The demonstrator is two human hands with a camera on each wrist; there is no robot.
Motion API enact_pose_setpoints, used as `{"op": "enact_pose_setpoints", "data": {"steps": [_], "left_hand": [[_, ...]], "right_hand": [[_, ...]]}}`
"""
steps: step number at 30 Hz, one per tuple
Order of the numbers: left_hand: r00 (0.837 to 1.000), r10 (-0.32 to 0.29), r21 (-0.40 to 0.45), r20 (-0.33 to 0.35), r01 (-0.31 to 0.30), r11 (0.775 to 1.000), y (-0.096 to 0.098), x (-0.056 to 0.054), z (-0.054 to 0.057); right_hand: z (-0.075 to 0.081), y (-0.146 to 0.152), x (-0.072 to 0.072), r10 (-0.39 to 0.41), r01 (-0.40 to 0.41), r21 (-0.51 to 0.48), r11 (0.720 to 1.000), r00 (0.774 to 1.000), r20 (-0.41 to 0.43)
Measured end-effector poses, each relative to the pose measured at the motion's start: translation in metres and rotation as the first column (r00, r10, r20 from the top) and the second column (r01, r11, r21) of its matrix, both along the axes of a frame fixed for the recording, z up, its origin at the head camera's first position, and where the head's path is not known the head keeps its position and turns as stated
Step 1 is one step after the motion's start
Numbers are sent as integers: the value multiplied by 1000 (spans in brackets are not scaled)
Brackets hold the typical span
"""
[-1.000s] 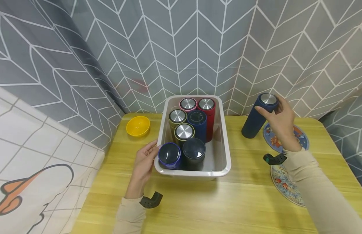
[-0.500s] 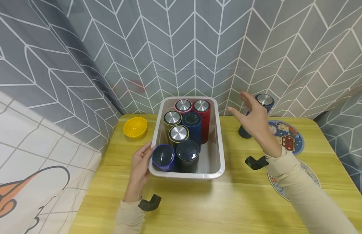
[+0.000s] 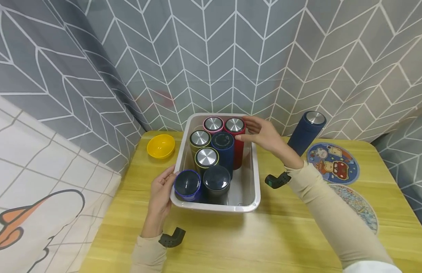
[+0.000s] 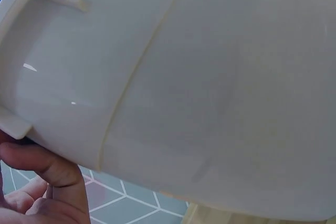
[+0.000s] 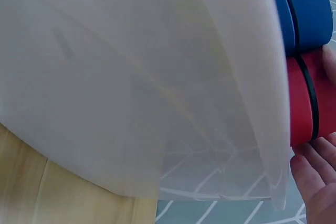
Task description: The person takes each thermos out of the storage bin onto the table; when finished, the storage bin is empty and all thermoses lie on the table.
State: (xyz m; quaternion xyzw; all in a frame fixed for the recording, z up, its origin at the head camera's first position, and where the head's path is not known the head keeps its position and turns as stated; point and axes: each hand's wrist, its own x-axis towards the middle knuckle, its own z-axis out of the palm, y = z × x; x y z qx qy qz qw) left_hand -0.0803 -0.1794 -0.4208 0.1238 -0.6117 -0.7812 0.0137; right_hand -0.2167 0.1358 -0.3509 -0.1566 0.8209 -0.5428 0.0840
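Now left hand (image 3: 160, 189) grips bin (image 3: 256, 178), right hand (image 3: 267, 137) pinches red bottle (image 3: 239, 151) beside blue bottle (image 3: 223, 148).

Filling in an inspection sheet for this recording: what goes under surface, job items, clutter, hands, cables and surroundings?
Surface: yellow wood-grain table.
Job items: white bin holding seven lidded containers, including a red bottle; navy bottle outside, to the right, base hidden.
Clutter: yellow bowl at left; blue round mat and pale round mat at right.
Hands: left hand grips the bin's rim; right hand is at the red bottle's top, grip unclear.
Cables: nothing seen.
Surroundings: grey white-lined curtain behind; white gridded covering at left.
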Motion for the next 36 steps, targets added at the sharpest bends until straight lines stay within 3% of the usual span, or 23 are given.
{"op": "enact_pose_setpoints", "data": {"steps": [5,11,19,27,36], "left_hand": [[999,-32,-2,4,32,999,-6,1,2],[997,-80,-25,16,81,996,-14,3,5],[993,-121,-30,14,122,992,-16,4,6],[992,-124,16,11,124,992,-14,1,7],[992,-123,42,11,122,992,-16,2,3]], "right_hand": [[5,-5,-5,53,-51,-33,998,996,70],[9,-11,-11,101,-100,-18,995,992,69],[8,-12,-16,188,-181,-90,979,979,79],[4,-8,-17,160,-155,-62,986,983,91],[-5,-8,-15,105,-96,-114,989,992,76]]}}
